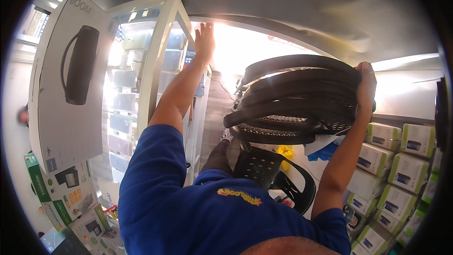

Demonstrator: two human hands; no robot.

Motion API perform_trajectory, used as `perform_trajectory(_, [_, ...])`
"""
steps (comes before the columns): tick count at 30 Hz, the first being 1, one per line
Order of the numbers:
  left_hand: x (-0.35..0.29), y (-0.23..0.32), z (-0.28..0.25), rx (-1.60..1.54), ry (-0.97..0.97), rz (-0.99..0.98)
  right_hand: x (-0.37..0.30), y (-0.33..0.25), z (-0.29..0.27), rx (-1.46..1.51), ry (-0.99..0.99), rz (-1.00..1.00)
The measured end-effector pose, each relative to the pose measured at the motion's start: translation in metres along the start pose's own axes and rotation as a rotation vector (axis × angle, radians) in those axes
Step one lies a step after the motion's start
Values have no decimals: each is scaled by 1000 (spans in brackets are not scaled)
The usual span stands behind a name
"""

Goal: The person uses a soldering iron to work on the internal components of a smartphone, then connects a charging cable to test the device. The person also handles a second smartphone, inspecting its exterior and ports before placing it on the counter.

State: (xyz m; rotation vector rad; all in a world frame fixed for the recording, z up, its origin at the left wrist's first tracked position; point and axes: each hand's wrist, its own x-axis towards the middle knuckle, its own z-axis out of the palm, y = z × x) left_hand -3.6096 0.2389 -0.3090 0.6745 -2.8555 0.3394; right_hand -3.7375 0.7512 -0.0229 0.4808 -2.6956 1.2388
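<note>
My left hand [205, 42] is raised at the upper middle, fingers stretched out and apart, beside the white-framed glass display cabinet [163, 42]. Nothing shows in it. Whether its palm touches the cabinet or the bright edge behind, I cannot tell. My right hand [365, 87] grips the right end of a stack of black plastic chairs [297, 82] with curved rims and perforated seats. Its fingers are partly hidden behind the rim. Below the stack stands another black plastic chair [257, 165] with square holes, close to my body.
A tall white speaker box [56, 127] stands at the left, with green and white cartons [78, 191] under it. Rows of small white and green boxes [396, 174] line the right. A yellow bag [284, 155] and a blue item [323, 153] lie below the chairs.
</note>
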Motion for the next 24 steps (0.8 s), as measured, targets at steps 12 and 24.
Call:
perform_trajectory(12, [49,-31,-40,-116,-220,-36,-6,0,-2,71,16,-1])
perform_trajectory(24, [78,-9,-41,-175,-650,-171,-3,0,-6,255,37,97])
